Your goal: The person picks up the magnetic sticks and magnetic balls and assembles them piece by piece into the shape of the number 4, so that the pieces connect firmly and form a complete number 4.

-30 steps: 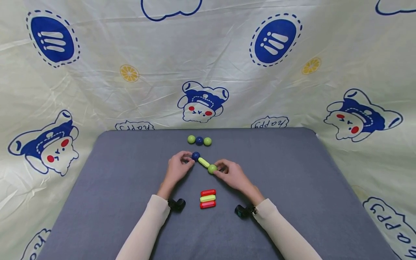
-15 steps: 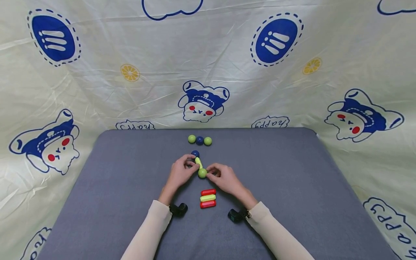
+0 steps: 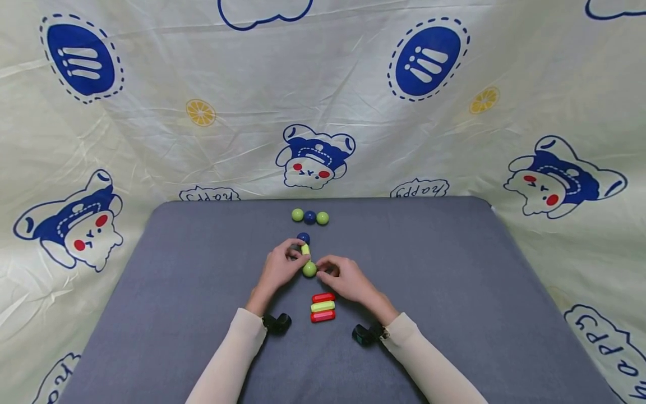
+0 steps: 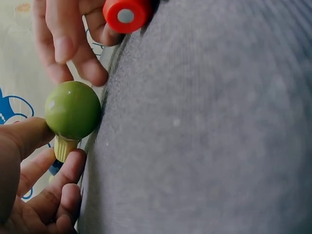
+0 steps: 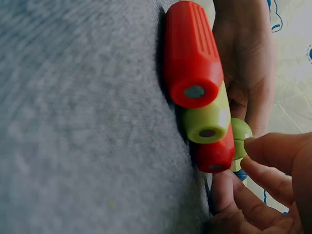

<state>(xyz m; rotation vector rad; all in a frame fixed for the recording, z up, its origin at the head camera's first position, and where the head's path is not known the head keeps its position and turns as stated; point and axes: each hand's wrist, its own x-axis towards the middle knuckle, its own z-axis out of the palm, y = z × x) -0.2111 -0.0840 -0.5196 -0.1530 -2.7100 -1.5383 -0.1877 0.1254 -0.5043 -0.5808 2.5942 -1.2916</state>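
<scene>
My left hand (image 3: 283, 262) pinches a yellow-green magnetic rod (image 3: 305, 250) between thumb and fingers. The rod's near end meets a green ball (image 3: 309, 269); its far end points at a dark blue ball (image 3: 303, 238). In the left wrist view the green ball (image 4: 73, 110) sits on the ribbed rod (image 4: 64, 148), and the blue ball is mostly hidden. Just right of the green ball is my right hand (image 3: 346, 277), fingers bent loosely and not closed round anything. Whether its fingertips touch the ball I cannot tell.
Nearer the person lie three rods side by side: a red rod (image 3: 323, 297), a yellow-green rod (image 3: 323, 307) and another red rod (image 3: 323, 317). Farther back, a green ball (image 3: 298, 215), a blue ball (image 3: 310, 217) and a green ball (image 3: 322, 218) form a row on the grey cloth (image 3: 212, 269).
The rod with its two balls has swung from slanting to nearly straight away from me, its green end moving left. My left hand has shifted from the blue ball to the rod.
</scene>
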